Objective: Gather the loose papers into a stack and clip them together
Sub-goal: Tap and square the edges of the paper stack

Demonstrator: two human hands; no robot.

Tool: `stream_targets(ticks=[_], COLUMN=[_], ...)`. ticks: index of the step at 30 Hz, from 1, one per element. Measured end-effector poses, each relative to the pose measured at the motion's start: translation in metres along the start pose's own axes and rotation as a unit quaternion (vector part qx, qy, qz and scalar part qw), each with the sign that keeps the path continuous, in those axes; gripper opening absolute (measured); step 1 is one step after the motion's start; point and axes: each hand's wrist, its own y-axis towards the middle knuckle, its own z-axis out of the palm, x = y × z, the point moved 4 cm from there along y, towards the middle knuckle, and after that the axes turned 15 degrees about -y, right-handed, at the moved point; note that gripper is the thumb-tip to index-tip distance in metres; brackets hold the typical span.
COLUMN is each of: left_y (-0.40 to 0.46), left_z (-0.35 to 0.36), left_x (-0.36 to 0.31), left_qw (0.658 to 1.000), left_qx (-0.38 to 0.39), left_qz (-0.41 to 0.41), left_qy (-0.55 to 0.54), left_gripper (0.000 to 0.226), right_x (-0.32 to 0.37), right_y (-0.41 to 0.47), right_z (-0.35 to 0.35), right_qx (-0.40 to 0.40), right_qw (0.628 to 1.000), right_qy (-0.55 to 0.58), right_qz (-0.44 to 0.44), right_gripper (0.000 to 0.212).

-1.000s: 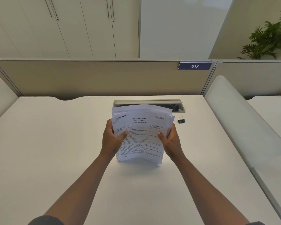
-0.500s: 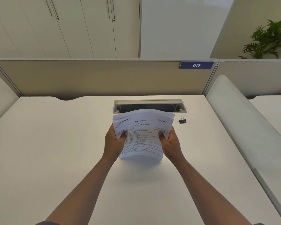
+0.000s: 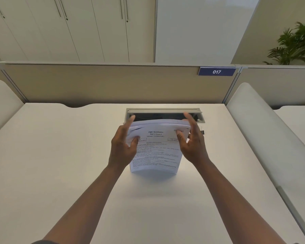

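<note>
At the middle of the white surface (image 3: 60,155), the papers (image 3: 155,148) now stand squared on their lower edge, fanned a second ago. The left hand (image 3: 122,147) and right hand (image 3: 192,147) grasp their sides. The binder clip (image 3: 202,132) waits beside, unused.

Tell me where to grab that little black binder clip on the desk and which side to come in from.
Pinch the binder clip by its black body, coming from above and from the right with the right hand, which is nearest. It sits on the desk just right of the paper stack, partly hidden behind that hand; how its wire handles stand is too small to tell.
</note>
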Motion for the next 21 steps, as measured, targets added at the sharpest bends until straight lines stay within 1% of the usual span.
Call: stream_targets(ticks=[2,4,6,8,9,11,12,13,14,17,19,21], left_y=[0.0,0.001,0.002,0.002,0.002,0.002,0.001,0.0,-0.001,-0.007,-0.015,-0.027], left_z=[0.0,-0.001,0.0,-0.001,-0.001,-0.001,0.001,0.004,0.007,0.014,0.017,0.02], left_x=[0.001,0.004,0.004,0.002,0.002,0.006,0.009,0.014,0.019,0.032,0.041,0.051], left_qw=[1.0,1.0,1.0,1.0,0.998,0.986,0.976,0.966,0.958,0.94,0.925,0.909], left_qx=[0.001,-0.003,-0.004,-0.011,-0.019,-0.027,-0.021,-0.01,0.004,0.045,0.062,0.077], left_qz=[0.01,0.013,0.015,-0.003,-0.034,-0.122,-0.164,-0.199,-0.226,-0.284,-0.316,-0.347], left_qy=[0.003,-0.001,-0.007,-0.02,-0.04,-0.11,-0.144,-0.167,-0.178,-0.184,-0.2,-0.218], left_gripper=[0.063,0.053,0.049,0.053,0.057,0.063,0.062,0.056,0.047,0.026,0.021,0.024], right_x=[0.0,-0.001,-0.003,-0.003,-0.004,-0.007,-0.008,-0.01,-0.013,-0.021,-0.029,-0.036], right_y=[0.003,0.003,0.002,0.001,0.001,0.0,-0.002,-0.003,-0.005,-0.012,-0.02,-0.029], right_z=[0.0,0.001,0.001,0.001,0.002,0.005,0.007,0.01,0.014,0.028,0.038,0.047], right_qx=[0.014,0.01,0.008,0.018,0.027,0.062,0.086,0.109,0.129,0.171,0.197,0.215], right_qw=[0.999,0.998,0.998,0.999,1.0,0.993,0.984,0.974,0.967,0.959,0.952,0.944], right_qy=[-0.015,-0.03,-0.028,-0.006,0.015,0.08,0.119,0.151,0.169,0.167,0.175,0.182], right_qz=[-0.035,-0.055,-0.056,-0.032,-0.006,0.066,0.102,0.129,0.144,0.154,0.158,0.17], right_gripper=[0.047,0.037,0.035,0.04,0.047,0.064,0.069,0.07,0.065,0.037,0.024,0.021])
